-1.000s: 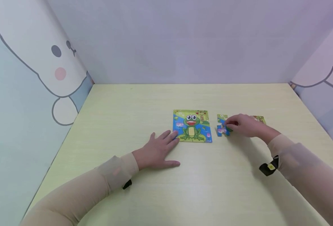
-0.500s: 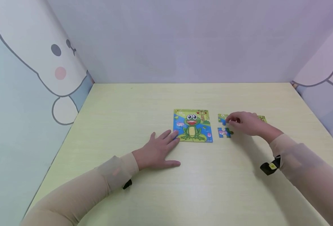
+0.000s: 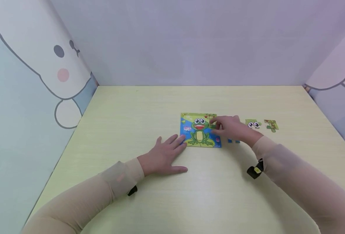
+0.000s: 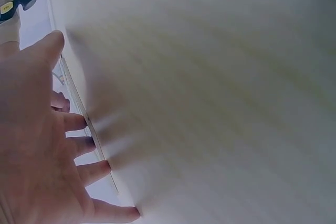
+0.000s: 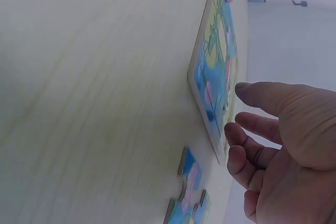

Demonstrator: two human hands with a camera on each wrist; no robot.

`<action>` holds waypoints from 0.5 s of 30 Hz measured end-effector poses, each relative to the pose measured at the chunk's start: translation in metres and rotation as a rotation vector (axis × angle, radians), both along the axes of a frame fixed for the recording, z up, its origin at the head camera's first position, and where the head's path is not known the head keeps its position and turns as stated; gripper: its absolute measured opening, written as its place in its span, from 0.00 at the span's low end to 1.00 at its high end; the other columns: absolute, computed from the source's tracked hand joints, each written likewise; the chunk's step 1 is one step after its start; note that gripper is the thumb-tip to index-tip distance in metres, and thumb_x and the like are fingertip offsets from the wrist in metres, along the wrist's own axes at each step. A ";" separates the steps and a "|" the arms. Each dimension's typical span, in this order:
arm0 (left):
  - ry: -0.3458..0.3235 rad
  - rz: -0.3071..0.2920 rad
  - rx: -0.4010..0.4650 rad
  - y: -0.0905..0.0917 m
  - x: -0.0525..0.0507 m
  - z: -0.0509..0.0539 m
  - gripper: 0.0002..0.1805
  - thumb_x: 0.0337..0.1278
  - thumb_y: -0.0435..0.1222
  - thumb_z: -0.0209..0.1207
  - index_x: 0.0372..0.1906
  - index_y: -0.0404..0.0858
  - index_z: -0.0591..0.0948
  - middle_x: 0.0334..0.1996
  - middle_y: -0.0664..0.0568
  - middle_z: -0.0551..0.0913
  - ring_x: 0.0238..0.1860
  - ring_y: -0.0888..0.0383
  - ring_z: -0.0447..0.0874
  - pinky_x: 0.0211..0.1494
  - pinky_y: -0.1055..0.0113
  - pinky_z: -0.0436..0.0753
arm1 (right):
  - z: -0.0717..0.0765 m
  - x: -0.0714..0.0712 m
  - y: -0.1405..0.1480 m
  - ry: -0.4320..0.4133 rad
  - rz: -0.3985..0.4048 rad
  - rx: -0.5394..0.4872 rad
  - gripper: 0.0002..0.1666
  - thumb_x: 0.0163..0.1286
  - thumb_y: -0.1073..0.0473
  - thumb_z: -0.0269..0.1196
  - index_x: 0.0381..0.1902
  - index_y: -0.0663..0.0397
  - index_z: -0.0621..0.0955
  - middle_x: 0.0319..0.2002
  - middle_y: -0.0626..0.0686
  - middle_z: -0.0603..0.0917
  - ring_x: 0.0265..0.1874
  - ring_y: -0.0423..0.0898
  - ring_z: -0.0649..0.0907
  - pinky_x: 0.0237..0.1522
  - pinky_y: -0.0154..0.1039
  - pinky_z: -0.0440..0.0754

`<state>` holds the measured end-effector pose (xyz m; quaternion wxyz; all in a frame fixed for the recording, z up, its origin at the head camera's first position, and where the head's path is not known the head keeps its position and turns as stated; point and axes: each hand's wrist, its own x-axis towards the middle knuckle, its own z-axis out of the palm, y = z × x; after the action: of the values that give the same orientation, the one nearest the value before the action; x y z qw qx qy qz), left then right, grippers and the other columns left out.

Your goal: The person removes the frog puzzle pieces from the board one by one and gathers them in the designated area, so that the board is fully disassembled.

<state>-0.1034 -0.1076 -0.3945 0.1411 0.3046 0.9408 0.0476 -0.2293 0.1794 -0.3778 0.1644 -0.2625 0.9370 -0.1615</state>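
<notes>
A square frog puzzle board (image 3: 200,130) lies on the table. My left hand (image 3: 163,157) rests flat with spread fingers, its fingertips touching the board's lower left edge. Over the board's right edge is my right hand (image 3: 229,126). In the right wrist view its thumb (image 5: 262,95) and index finger stand apart with nothing between them, while the other fingers bend loosely. A loose blue jigsaw piece (image 5: 191,177) lies beside the board, mostly hidden under the right hand in the head view. Further right lie a piece with frog eyes (image 3: 253,124) and a piece with a tree (image 3: 271,125).
The pale wooden table (image 3: 172,201) meets a plain back wall (image 3: 184,45). Side walls with cartoon drawings (image 3: 62,74) stand left and right. A black strap (image 3: 254,170) hangs at the right wrist.
My right hand has left the loose pieces and moved left to the board's right edge, uncovering the frog-eye and tree pieces. The left hand stays in place.
</notes>
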 end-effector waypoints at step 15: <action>-0.006 0.005 -0.001 0.001 -0.001 -0.003 0.51 0.67 0.71 0.51 0.84 0.45 0.60 0.87 0.51 0.47 0.86 0.43 0.48 0.72 0.21 0.59 | 0.005 -0.009 -0.041 -0.095 0.026 0.150 0.43 0.70 0.45 0.71 0.77 0.51 0.71 0.48 0.54 0.87 0.46 0.51 0.82 0.56 0.58 0.63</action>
<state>-0.1045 -0.1071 -0.3973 0.1442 0.3020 0.9411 0.0484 -0.2385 0.1388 -0.3729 0.2298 -0.2538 0.9341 -0.1008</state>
